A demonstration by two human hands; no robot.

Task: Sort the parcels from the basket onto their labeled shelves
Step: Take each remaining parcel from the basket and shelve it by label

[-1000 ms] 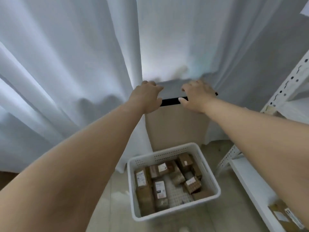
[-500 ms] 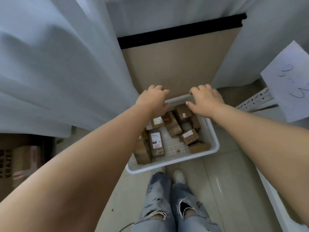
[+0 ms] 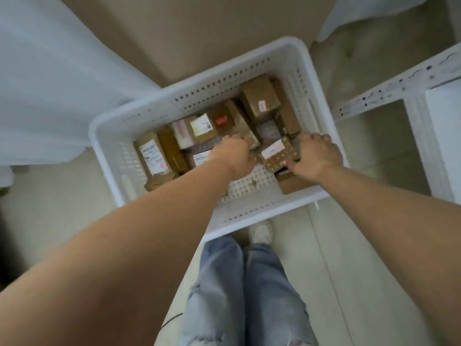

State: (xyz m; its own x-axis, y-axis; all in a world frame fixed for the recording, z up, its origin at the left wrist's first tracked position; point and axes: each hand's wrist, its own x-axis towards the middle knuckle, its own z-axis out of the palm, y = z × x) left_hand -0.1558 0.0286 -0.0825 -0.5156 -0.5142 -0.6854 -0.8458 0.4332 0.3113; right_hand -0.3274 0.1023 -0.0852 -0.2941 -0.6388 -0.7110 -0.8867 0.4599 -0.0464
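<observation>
White perforated plastic basket [image 3: 124,136] holds brown cardboard parcels.
Right hand [image 3: 314,156] grips a small dotted brown parcel [image 3: 278,156]; left hand [image 3: 234,154] fingers curled onto another, grip unclear.

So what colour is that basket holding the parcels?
White, with rows of small holes; the basket shows clearly in the head view.

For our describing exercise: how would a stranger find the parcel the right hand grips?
Look in the white basket on the floor, near its right wall. Under the right hand sits a small parcel; it alone has a dotted brown face below its white label.
</observation>
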